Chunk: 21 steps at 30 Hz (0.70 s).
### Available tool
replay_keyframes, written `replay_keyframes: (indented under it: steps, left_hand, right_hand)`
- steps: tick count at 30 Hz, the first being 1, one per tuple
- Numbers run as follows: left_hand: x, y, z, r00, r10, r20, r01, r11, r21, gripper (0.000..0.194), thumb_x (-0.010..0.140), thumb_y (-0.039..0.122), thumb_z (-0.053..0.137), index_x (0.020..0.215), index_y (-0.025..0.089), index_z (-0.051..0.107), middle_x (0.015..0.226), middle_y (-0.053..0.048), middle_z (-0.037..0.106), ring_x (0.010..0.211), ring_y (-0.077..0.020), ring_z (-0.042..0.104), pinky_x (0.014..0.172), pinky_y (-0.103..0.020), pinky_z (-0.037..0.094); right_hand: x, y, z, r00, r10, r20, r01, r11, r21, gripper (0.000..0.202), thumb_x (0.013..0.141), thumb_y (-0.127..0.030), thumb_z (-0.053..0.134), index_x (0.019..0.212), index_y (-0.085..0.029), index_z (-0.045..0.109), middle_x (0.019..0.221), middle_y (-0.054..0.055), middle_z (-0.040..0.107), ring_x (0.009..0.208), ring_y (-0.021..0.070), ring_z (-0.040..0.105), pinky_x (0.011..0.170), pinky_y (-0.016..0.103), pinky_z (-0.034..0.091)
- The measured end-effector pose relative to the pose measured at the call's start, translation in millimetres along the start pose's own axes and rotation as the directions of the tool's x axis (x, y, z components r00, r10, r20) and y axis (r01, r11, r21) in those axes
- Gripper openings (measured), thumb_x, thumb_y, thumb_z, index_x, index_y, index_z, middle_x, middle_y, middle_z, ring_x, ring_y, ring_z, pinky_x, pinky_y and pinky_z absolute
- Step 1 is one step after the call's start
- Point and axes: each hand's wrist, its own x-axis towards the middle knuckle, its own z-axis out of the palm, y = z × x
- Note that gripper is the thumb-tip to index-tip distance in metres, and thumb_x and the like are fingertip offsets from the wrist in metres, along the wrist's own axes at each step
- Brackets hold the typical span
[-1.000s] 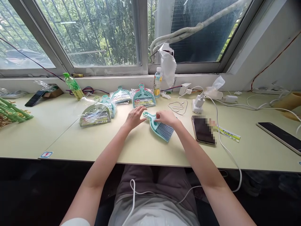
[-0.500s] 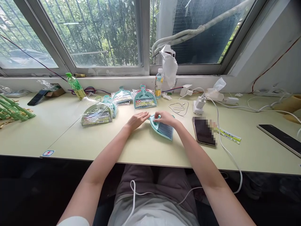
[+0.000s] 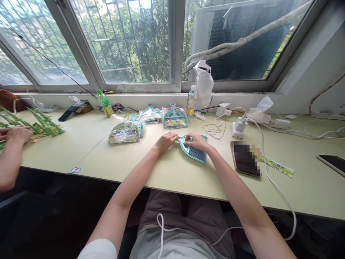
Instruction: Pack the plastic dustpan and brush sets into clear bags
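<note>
Two hands are placed at one turquoise dustpan-and-brush set (image 3: pixel 194 154) on the table (image 3: pixel 107 162). It is gripped by the right hand (image 3: pixel 198 142), fingers curled near the handle; the handle's end is covered by the left hand (image 3: pixel 167 141), whose grip cannot be told. No wrapping is seen on this set, and its brush appears to be laid in the pan, though the fit is partly hidden. Left of the left hand, an olive set (image 3: pixel 124 136) is enclosed in clear plastic; ahead of it, a red-and-turquoise set (image 3: pixel 175 118) is likewise wrapped, apparently untouched.
</note>
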Motion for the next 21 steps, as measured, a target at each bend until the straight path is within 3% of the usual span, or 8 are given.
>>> replay_keyframes:
  steps: [5,8,10,12,15,17,19,21]
  left_hand:
    - [-2,-2,-4.7,0.983,-0.184,-0.009,0.184,0.983,0.002,0.037,0.090,0.020,0.055,0.127,0.017,0.058,0.124,-0.012,0.066,0.118,-0.0245,0.060,0.112,-0.046,0.037]
    - [-3,-12,-7.8,0.958,-0.284,-0.046,0.286,0.958,0.037,0.052,0.084,0.018,0.059,0.136,0.017,0.053,0.142,-0.015,0.052,0.135,-0.0307,0.044,0.119,-0.055,0.021]
    - [-7,-25,-12.0,0.909,-0.404,-0.104,0.411,0.910,0.058,0.059,0.080,0.012,0.057,0.139,0.015,0.050,0.151,-0.017,0.042,0.143,-0.0340,0.032,0.120,-0.062,0.009]
    - [-15,-43,-18.1,0.807,-0.557,-0.199,0.575,0.817,0.045,0.059,0.079,0.008,0.050,0.139,0.013,0.050,0.150,-0.020,0.042,0.144,-0.0342,0.029,0.118,-0.064,0.007]
    - [-37,-74,-28.3,0.585,-0.732,-0.350,0.772,0.635,-0.036,0.054,0.082,0.008,0.043,0.135,0.013,0.054,0.139,-0.020,0.053,0.141,-0.0333,0.034,0.114,-0.066,0.017]
    - [-53,-93,-33.4,0.445,-0.819,-0.363,0.864,0.499,-0.068,0.048,0.083,0.012,0.042,0.128,0.012,0.058,0.127,-0.021,0.061,0.133,-0.0352,0.043,0.109,-0.065,0.027]
    - [-68,-105,-36.5,0.368,-0.885,-0.284,0.918,0.395,-0.040,0.041,0.085,0.014,0.039,0.115,0.009,0.065,0.110,-0.023,0.068,0.117,-0.0351,0.056,0.103,-0.059,0.035]
    - [-75,-110,-38.5,0.341,-0.908,-0.242,0.935,0.354,-0.010,0.039,0.088,0.016,0.035,0.108,0.010,0.069,0.099,-0.022,0.070,0.104,-0.0326,0.062,0.101,-0.053,0.037]
  right_hand:
    - [-1,-7,7,0.999,0.002,-0.053,-0.007,0.995,-0.097,0.020,0.086,-0.041,0.061,0.094,-0.024,0.066,0.108,0.001,0.069,0.097,0.0186,0.063,0.072,0.025,0.041]
    - [-3,-10,8,0.996,0.040,-0.085,-0.052,0.987,-0.153,0.022,0.087,-0.044,0.059,0.095,-0.025,0.067,0.109,0.002,0.069,0.097,0.0196,0.064,0.068,0.025,0.039]
    - [-3,-9,8,0.993,0.061,-0.100,-0.077,0.983,-0.168,0.024,0.088,-0.045,0.057,0.096,-0.025,0.067,0.110,0.003,0.069,0.096,0.0201,0.064,0.068,0.026,0.038]
    - [-2,-8,9,0.992,0.070,-0.107,-0.087,0.982,-0.170,0.025,0.090,-0.044,0.056,0.098,-0.024,0.067,0.111,0.003,0.069,0.096,0.0204,0.064,0.068,0.026,0.038]
    - [-1,-5,10,0.993,0.066,-0.102,-0.083,0.981,-0.177,0.024,0.092,-0.043,0.054,0.099,-0.023,0.067,0.112,0.004,0.068,0.098,0.0207,0.064,0.069,0.027,0.039]
    - [-1,-4,10,0.994,0.055,-0.098,-0.073,0.980,-0.188,0.025,0.092,-0.043,0.054,0.100,-0.023,0.067,0.112,0.005,0.068,0.098,0.0206,0.064,0.069,0.027,0.039]
    - [0,-4,11,0.994,0.046,-0.099,-0.064,0.979,-0.194,0.025,0.093,-0.043,0.053,0.101,-0.023,0.066,0.112,0.005,0.068,0.097,0.0204,0.064,0.069,0.027,0.039]
    - [0,-4,11,0.994,0.046,-0.096,-0.064,0.979,-0.195,0.026,0.093,-0.043,0.053,0.102,-0.023,0.066,0.113,0.005,0.068,0.097,0.0203,0.064,0.070,0.027,0.040]
